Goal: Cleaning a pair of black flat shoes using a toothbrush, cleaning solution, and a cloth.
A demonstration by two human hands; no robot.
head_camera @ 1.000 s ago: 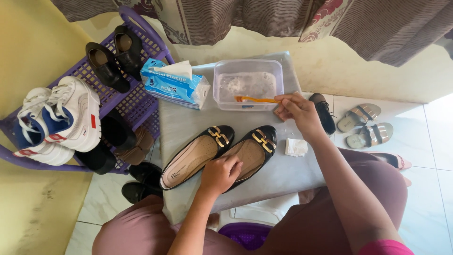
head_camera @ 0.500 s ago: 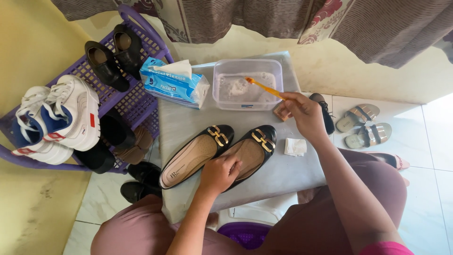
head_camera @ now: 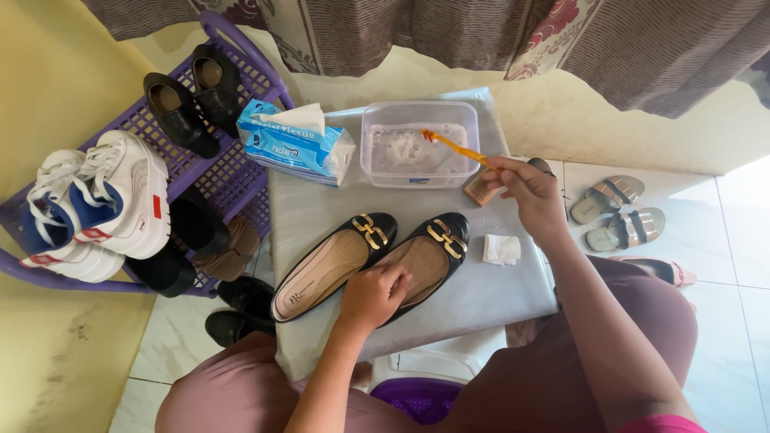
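Over the clear tub [head_camera: 419, 144] at the back of the tabletop [head_camera: 497, 297], I see the orange toothbrush [head_camera: 453, 147] angled with its bristle end dipped toward the sudsy water, handle running back to the right hand [head_camera: 529, 192]. Fingers [head_camera: 505, 172] there are closed together around the handle end, a pinch grip.

Risk as I judge it: a wet brush carried across could drip onto the tissue pack [head_camera: 295, 143] or the folded white tissue [head_camera: 501, 249]; a knock on the tub rim could slop water toward the shoes.

Left hand [head_camera: 373, 295] rests on the heel of the right-side black flat [head_camera: 425, 261], fingers curled down over its rim, holding it steady. If that hold loosens, the shoe may slide on the smooth grey covering. Its partner flat [head_camera: 333, 265] lies touching alongside.

Purple rack [head_camera: 241, 172] with white sneakers [head_camera: 96, 208] stands left; sandals [head_camera: 613, 212] on the floor right.
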